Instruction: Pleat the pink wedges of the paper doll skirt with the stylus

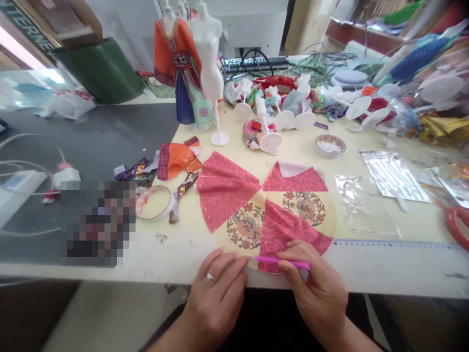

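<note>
A slim pink pen (286,262) lies between the thumb and fingers of my right hand (318,283). Its pale tip points left, at the lower edge of a pink patterned cloth piece (278,225). My left hand (220,288), with a ring on one finger, rests with fingers extended at the table's front edge, fingertips close to the pen tip. A round cream piece with dark floral motifs (245,226) lies under the pink pieces. Another pink wedge (227,186) sits at the left, and a third (293,178) at the back has a folded corner showing its pale underside.
A tape roll (154,202) and orange cloth (176,161) lie left. Behind stand a white mannequin (208,58) and a dressed one (179,73). Several small white stands (271,139), a bowl (330,145), clear bags (395,176), red-handled scissors (458,225) and a ruler (395,244) are around.
</note>
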### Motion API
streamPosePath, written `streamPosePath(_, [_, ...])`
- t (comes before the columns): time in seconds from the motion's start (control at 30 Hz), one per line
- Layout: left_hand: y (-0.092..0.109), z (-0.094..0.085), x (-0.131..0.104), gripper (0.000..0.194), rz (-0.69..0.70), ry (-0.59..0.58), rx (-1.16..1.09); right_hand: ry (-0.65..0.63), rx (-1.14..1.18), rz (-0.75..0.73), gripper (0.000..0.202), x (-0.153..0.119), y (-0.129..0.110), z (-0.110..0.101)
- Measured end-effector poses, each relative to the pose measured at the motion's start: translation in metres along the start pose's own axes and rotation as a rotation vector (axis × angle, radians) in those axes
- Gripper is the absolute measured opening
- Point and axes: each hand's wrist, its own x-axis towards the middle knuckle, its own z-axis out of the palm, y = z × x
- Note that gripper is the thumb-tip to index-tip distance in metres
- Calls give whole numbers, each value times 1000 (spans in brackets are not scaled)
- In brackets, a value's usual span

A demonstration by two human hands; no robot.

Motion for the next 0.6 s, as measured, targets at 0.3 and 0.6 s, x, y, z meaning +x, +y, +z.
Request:
streamPosePath(0.3, [4,-2,4,19,6,1,28,67,58,40,11,-6,5,-4])
streamPosePath(0.6, [4,-5,8,19,-87,33,-83,99,40,39,11,-11,9,-9])
